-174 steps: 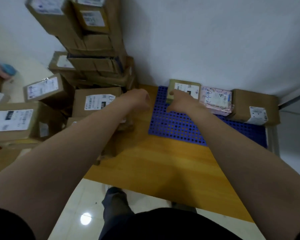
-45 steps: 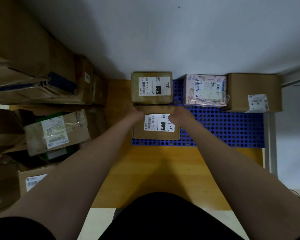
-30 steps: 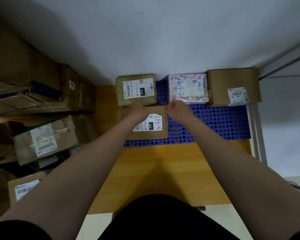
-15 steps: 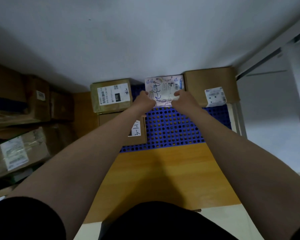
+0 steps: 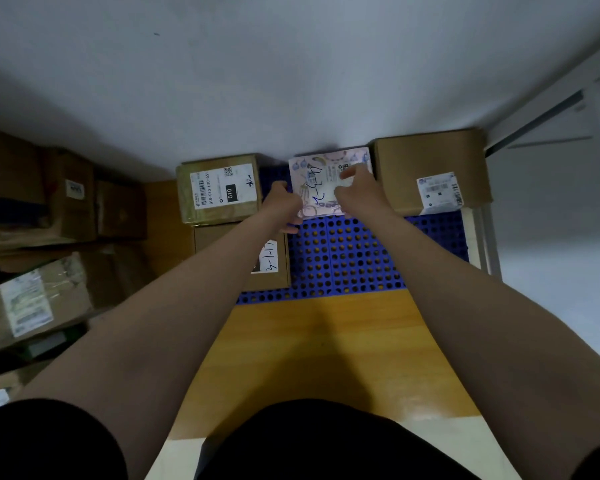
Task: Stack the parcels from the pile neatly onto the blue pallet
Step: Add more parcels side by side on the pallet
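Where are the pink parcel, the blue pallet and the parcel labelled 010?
pink parcel (image 5: 313, 173), head view, patterned top face.
blue pallet (image 5: 354, 258), head view, bare perforated surface.
parcel labelled 010 (image 5: 222, 188), head view, white label.

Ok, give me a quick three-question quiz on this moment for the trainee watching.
1. True or false: four parcels sit on the blue pallet.
2. The left hand and the right hand both touch which parcel? A) the box labelled 010 B) the pink parcel C) the big brown box at the right
3. Fill in: the pallet's bare part is its front ____ side.
Key: 1 true; 2 B; 3 right.
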